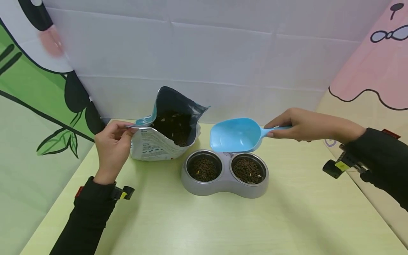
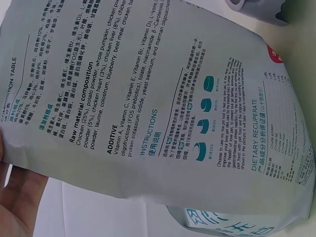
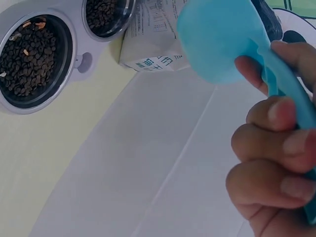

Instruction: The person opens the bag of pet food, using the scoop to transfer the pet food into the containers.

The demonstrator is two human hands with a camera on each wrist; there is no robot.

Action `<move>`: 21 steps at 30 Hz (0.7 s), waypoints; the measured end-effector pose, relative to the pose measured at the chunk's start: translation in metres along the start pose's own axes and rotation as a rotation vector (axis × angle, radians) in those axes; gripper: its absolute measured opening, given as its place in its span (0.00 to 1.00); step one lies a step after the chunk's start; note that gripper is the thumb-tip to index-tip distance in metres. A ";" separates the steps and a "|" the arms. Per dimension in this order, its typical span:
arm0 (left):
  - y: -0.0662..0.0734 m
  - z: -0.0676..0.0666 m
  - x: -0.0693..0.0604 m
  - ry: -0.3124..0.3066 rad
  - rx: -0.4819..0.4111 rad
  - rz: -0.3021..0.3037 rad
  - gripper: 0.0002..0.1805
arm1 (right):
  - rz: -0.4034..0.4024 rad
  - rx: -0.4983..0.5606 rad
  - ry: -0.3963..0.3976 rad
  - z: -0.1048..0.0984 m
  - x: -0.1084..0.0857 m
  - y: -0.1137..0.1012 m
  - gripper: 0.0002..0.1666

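In the head view my left hand [image 1: 114, 143] pinches the upper left edge of an opened pet food bag [image 1: 153, 145], with dark kibble visible inside. Printed text covers the bag's side [image 2: 148, 113] in the left wrist view. My right hand [image 1: 296, 124] grips the handle of a blue scoop [image 1: 237, 134], its fingers curled round the handle in the right wrist view. The scoop's bowl looks empty and hangs above the back of a grey double pet bowl [image 1: 224, 180]. Brown kibble [image 1: 204, 169] lies in the left bowl, and more kibble [image 1: 248, 170] in the right one.
A pale wooden table [image 1: 197, 226] carries the bag and the double bowl. Behind it hangs a light cloth backdrop [image 1: 207, 53], with cartoon figures on the left and right. The bag stands close to the backdrop, left of the bowls.
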State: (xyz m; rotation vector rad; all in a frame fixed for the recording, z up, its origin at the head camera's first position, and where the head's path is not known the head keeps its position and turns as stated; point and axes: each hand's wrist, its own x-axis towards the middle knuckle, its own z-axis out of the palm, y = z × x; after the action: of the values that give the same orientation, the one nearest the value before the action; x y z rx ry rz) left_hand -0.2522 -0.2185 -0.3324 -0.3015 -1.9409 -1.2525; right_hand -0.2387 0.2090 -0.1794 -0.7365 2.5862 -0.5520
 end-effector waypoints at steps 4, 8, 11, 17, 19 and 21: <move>0.000 0.000 0.000 0.004 0.001 0.001 0.03 | -0.015 0.000 -0.003 -0.004 -0.002 -0.004 0.19; 0.000 0.000 0.000 0.005 0.000 0.004 0.03 | -0.030 0.004 -0.003 -0.006 -0.002 -0.008 0.19; 0.000 0.000 -0.001 -0.002 0.004 -0.005 0.03 | -0.047 0.016 -0.002 -0.007 -0.002 -0.011 0.18; 0.000 0.000 -0.001 -0.005 0.009 -0.014 0.04 | -0.072 0.018 0.001 -0.007 0.001 -0.016 0.17; 0.000 0.000 -0.001 -0.003 0.011 -0.010 0.04 | -0.079 0.014 0.001 -0.007 0.003 -0.018 0.17; 0.000 0.000 -0.001 0.000 0.012 -0.006 0.04 | -0.088 0.009 0.000 -0.007 0.005 -0.021 0.17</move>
State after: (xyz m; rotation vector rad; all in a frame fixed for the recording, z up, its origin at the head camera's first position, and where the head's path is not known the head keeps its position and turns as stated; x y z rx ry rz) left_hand -0.2515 -0.2181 -0.3333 -0.2893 -1.9498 -1.2449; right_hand -0.2376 0.1918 -0.1648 -0.8499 2.5590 -0.5897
